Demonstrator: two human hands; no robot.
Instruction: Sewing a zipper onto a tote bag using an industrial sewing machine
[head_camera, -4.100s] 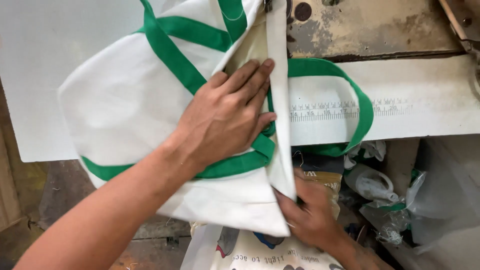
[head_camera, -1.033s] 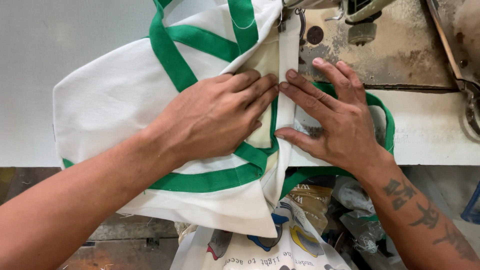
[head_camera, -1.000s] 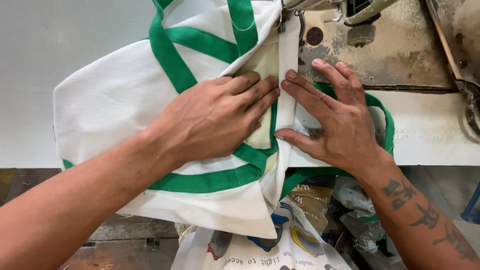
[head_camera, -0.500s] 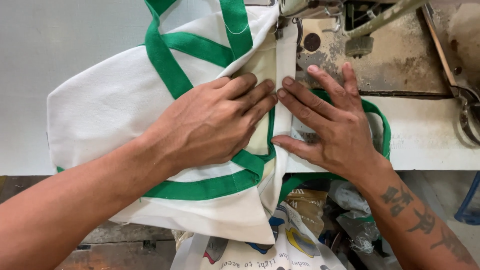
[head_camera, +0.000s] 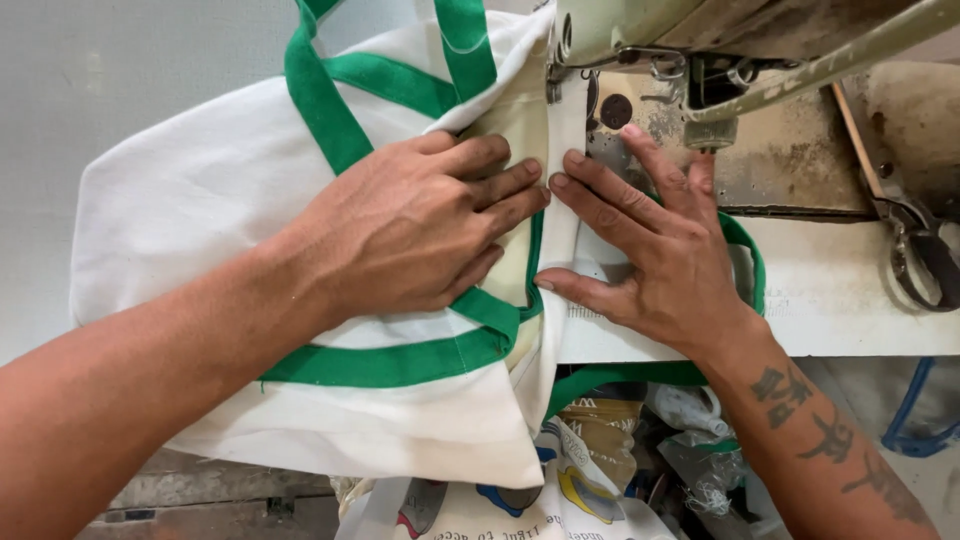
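White bag (head_camera: 200, 210) with green straps (head_camera: 330, 110) lies on the table (head_camera: 850, 300) under the sewing machine (head_camera: 680, 40). Left hand (head_camera: 410, 230) and right hand (head_camera: 650, 250) press flat, side by side, fingers open. Keep the seam straight and fingertips away from the needle.

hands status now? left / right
Left hand: open, flat on the white bag.
Right hand: open, fingers spread, pressing the bag's seam strip.
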